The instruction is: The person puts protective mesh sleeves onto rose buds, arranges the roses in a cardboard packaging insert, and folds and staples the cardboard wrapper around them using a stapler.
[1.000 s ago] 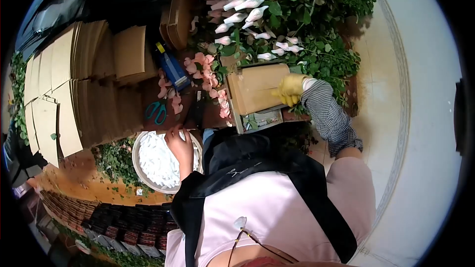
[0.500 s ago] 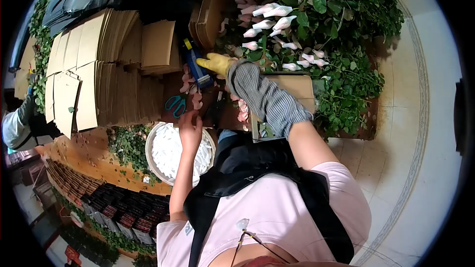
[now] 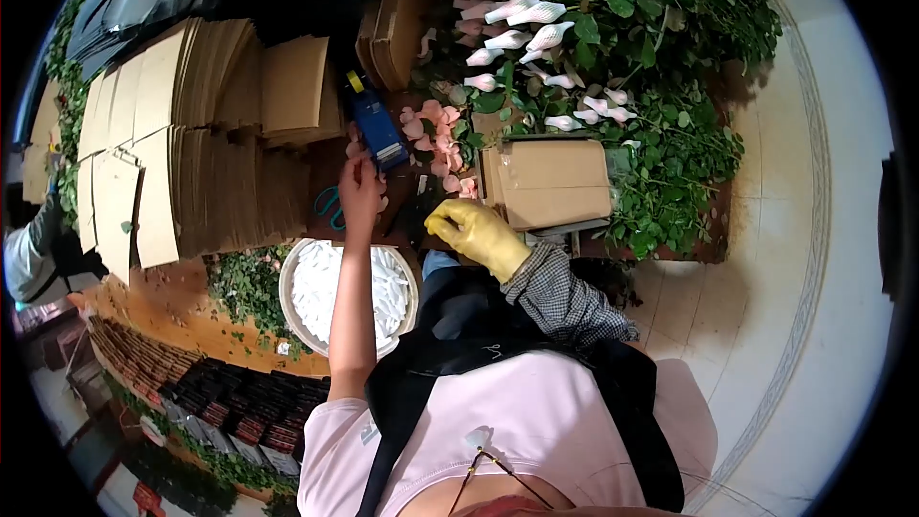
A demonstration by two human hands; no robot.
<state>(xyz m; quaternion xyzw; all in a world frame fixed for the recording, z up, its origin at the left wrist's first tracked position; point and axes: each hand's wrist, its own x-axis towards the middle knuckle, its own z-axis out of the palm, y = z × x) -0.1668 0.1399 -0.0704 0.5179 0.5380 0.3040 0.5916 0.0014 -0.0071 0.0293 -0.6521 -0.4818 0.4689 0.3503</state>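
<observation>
My left hand (image 3: 360,193), bare, is over the table just below a blue tape dispenser (image 3: 379,134). Its fingers are bent and close together; whatever they hold, if anything, is too small to name. In a yellow glove, my right hand (image 3: 461,230) is raised near the table's front edge with its fingers curled in. What its fingertips hold cannot be made out. To its right lies a cardboard-covered stack (image 3: 555,182) in a tray. Teal scissors (image 3: 329,207) rest by my left wrist, and pink petals (image 3: 440,139) are scattered right of the dispenser.
Stacks of cardboard sheets (image 3: 215,172) fill the left. Roses in white sleeves (image 3: 536,14) and leafy stems (image 3: 661,163) lie at the upper right. A round basket of white pieces (image 3: 316,292) stands below my left forearm. A person's sleeve (image 3: 33,254) shows far left.
My right hand has come back from the blue dispenser toward my body, and its fingers have curled. My left hand has moved up toward the dispenser, past the scissors.
</observation>
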